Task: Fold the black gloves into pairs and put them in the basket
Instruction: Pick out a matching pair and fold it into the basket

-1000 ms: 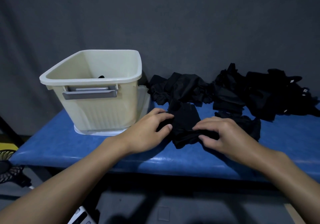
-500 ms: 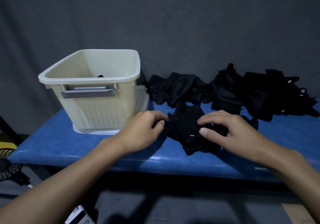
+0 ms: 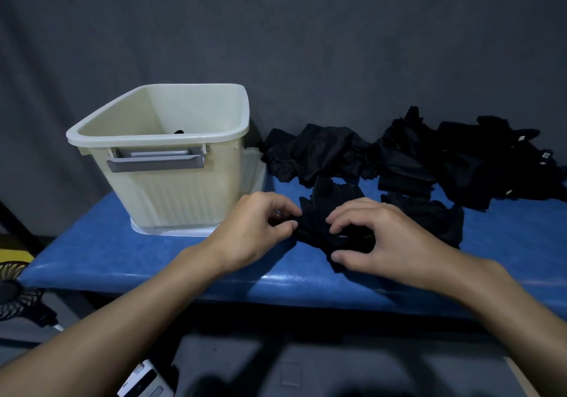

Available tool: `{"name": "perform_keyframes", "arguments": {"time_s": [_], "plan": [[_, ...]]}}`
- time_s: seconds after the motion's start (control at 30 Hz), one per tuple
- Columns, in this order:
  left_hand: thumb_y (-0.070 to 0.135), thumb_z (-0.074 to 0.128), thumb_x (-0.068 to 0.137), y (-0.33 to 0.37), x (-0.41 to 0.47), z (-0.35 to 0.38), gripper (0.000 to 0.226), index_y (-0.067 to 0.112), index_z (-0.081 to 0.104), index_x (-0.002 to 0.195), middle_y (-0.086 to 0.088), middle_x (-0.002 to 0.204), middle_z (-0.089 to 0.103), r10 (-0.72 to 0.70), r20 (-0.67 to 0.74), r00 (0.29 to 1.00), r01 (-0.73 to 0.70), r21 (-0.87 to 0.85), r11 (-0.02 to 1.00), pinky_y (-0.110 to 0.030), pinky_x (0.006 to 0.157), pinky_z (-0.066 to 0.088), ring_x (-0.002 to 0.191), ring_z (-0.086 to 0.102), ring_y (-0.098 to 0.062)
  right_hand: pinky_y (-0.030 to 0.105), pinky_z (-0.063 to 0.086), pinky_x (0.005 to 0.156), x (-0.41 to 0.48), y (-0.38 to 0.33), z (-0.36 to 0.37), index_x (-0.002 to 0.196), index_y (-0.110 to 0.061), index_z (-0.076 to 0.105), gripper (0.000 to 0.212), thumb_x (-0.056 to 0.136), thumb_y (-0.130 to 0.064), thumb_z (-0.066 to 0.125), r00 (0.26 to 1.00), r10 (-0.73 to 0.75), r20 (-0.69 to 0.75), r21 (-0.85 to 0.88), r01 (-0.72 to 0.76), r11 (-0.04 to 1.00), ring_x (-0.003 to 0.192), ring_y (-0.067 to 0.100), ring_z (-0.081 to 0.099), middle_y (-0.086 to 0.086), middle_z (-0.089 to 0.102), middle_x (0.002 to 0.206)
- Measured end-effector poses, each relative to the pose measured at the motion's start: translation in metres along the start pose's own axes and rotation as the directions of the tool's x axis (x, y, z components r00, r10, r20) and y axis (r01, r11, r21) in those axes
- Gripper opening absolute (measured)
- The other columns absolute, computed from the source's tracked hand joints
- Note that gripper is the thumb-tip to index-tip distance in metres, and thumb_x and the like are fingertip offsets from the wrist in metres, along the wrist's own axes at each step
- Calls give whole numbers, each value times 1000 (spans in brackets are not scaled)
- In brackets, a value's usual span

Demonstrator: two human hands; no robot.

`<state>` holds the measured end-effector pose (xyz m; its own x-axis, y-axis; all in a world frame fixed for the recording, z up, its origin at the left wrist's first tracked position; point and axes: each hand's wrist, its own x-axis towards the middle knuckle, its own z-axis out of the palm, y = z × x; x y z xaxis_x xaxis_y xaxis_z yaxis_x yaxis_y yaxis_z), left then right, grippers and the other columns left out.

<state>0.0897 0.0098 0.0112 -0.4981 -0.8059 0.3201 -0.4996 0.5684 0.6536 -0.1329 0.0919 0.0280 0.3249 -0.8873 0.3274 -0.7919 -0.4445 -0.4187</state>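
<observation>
The black gloves [image 3: 333, 212] in work lie bunched on the blue table [image 3: 122, 261], near its front edge. They are just to the right of the basket [image 3: 171, 188] and in front of the pile of loose gloves [image 3: 429, 157] along the back.

One second ago both hands lay rather flat on this bundle, and the left fingers reached over its left part. Now the left hand [image 3: 254, 228] has drawn back to the left edge and pinches the fabric there between thumb and fingertips. The right hand [image 3: 383, 237] has curled. Its fingers bend over the top of the bundle and the thumb sits at the near edge, so it grips the fabric and no longer presses it. The bundle also looks more gathered than before, not spread flat.

This seems to mean that the smoothing is finished and the folding itself is going on; probably one side is being turned over the other. The pair is not yet ready for the basket.

Inside the basket only a small dark piece [image 3: 179, 132] shows above the rim. It is perhaps a finished pair, but too little shows to tell. The pile is large, so most of the task appears to remain.
</observation>
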Motion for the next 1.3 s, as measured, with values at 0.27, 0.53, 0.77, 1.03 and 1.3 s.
{"name": "perform_keyframes", "arguments": {"time_s": [0.27, 0.53, 0.77, 1.03, 1.3], "plan": [[13, 72, 88, 10, -2, 0, 12, 17, 78, 98, 5, 90, 69, 86, -54, 995, -85, 23, 996, -33, 79, 55, 78, 67, -9, 18, 46, 95, -8, 0, -6, 97, -20, 76, 19, 80, -12, 74, 990, -44, -132, 35, 49, 998, 105, 0, 61, -17, 68, 104], [20, 79, 83, 9, -9, -2, 15, 22, 76, 97, 8, 91, 63, 140, 38, 989, -141, 25, 990, -20, 72, 47, 81, 62, -10, 20, 44, 98, -14, 1, -7, 99, -31, 73, 21, 79, -37, 73, 1000, -18, -14, 19, 18, 1000, 111, -4, 55, -25, 63, 108], [35, 67, 92, 16, -3, 2, 15, 24, 72, 101, 9, 103, 50, 165, -32, 986, -164, 54, 985, -12, 82, 39, 94, 55, -4, 25, 39, 106, -5, 1, -10, 116, -30, 68, 50, 87, -62, 42, 986, 104, -130, 57, -97, 994, 120, -7, 49, -27, 59, 120], [71, 24, 85, 13, 14, 12, 82, 27, 31, 154, 14, 164, 21, 155, 200, 967, -235, 475, 848, -42, 122, 18, 152, 6, -4, 29, 12, 120, -1, 17, 2, 150, -36, 31, 84, 78, -79, 22, 959, 228, 167, -214, -190, 958, 146, 3, 18, -14, 29, 156], [77, 18, 82, 17, 5, 11, 87, 18, 46, 140, 1, 156, 31, 70, 180, 981, -175, 678, 714, -39, 115, 24, 150, 15, -16, 31, -3, 121, 2, 17, -1, 154, -39, 12, 93, 73, -84, 16, 907, 304, 292, -267, -228, 936, 147, 2, -15, -11, -6, 163]]}}
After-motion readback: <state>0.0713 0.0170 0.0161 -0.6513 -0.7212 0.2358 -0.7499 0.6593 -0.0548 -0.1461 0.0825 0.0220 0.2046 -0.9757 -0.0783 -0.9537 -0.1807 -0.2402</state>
